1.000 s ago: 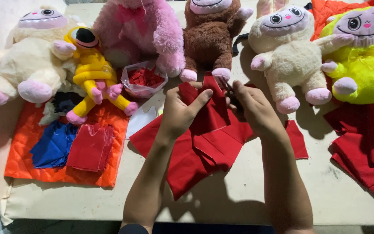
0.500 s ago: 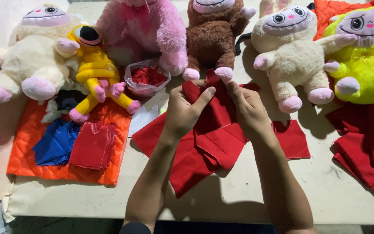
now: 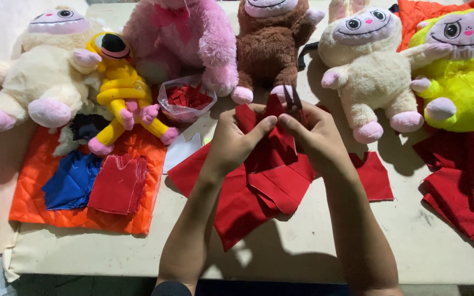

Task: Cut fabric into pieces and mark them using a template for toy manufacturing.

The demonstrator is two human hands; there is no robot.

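On the left of the table (image 3: pixel 111 257) we see an orange quilted mat (image 3: pixel 34 203) below a cream plush toy (image 3: pixel 39 71) and a yellow plush toy (image 3: pixel 122 87). Our left hand (image 3: pixel 234 143) pinches a raised red cloth piece (image 3: pixel 264 145) with closed fingers, above the red cloth stack (image 3: pixel 259 194). Our right hand (image 3: pixel 316 140) grips what seem to be small scissors (image 3: pixel 293 101) at the cloth's top.

Five plush toys (image 3: pixel 368 71) line the table (image 3: pixel 303 263) behind an orange quilted mat (image 3: pixel 34 203).
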